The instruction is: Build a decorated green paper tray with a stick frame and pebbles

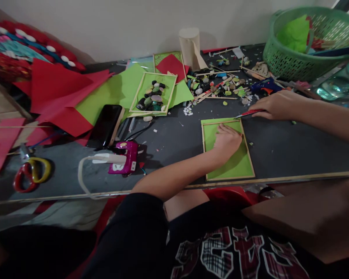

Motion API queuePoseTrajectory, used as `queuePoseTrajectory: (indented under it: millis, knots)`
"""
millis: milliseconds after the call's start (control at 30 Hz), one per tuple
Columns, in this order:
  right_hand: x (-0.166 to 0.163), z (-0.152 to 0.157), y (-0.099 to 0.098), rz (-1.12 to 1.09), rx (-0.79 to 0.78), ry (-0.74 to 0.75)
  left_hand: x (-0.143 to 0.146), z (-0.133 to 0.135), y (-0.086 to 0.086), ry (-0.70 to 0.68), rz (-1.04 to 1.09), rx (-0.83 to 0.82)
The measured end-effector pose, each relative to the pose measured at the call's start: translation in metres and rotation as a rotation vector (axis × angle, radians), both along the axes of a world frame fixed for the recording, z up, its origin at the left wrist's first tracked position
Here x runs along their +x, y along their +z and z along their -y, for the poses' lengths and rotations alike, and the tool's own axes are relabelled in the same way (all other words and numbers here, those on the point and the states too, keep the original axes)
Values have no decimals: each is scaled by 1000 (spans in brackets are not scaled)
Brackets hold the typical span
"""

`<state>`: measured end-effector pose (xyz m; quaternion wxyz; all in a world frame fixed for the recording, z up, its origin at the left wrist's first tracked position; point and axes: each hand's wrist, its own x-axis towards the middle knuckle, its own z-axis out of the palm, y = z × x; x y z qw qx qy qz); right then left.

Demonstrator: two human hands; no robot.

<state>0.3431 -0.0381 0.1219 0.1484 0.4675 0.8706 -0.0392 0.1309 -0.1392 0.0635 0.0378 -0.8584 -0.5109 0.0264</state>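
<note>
Observed a rectangular light-green paper sheet (pixel 237 164) lying flat on the dark grey table (pixel 296 143), close to the front edge. Noted thin pale wooden sticks (pixel 249 157) along all four sides of the sheet, with a narrow green strip showing beyond the top one. Found the left hand (pixel 228 140) directly over the upper part of the sheet, palm down, fingers slightly bent and close together, fingertips just below the top stick. Could not tell whether pinching anything underneath. Recorded the right hand (pixel 272 106) beyond the upper right corner of the sheet, closed around a slim red-handled cutter (pixel 250 112). Saw the cutter pointing left, tip at the sheet's top edge near that corner; could not confirm contact.

Logged, behind and left of the sheet, a second light-green panel edged with pale sticks (pixel 168 85), bearing smooth dark and pale pebbles (pixel 155 97). Located a scattered heap of small stones, sticks and paper bits (pixel 215 85) between that panel and a green perforated plastic basket (pixel 293 69). Noted farther left a black rectangular phone (pixel 106 124), a magenta plastic block (pixel 130 155) with a white cable, and scissors with red and yellow handles (pixel 33 170).
</note>
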Motion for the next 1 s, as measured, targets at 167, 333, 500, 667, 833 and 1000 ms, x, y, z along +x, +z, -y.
queuePoseTrajectory:
  millis: [167,333,500,667,833,1000]
  knots:
    - [2,2,3,54,-14,17,-1,1,5,32,34,-38]
    - [13,-4,-7,-35,0,30,-1,1,3,43,59,-58]
    - [16,-2,-6,30,34,7,0,0,-2,25,71,-23]
    - [11,7,5,121,45,-29,-1,0,-1,14,64,-14]
    - [19,6,3,51,26,-106,-1,0,-2,15,28,0]
    - [27,10,-1,31,52,-108,-1,-2,-3,17,5,27]
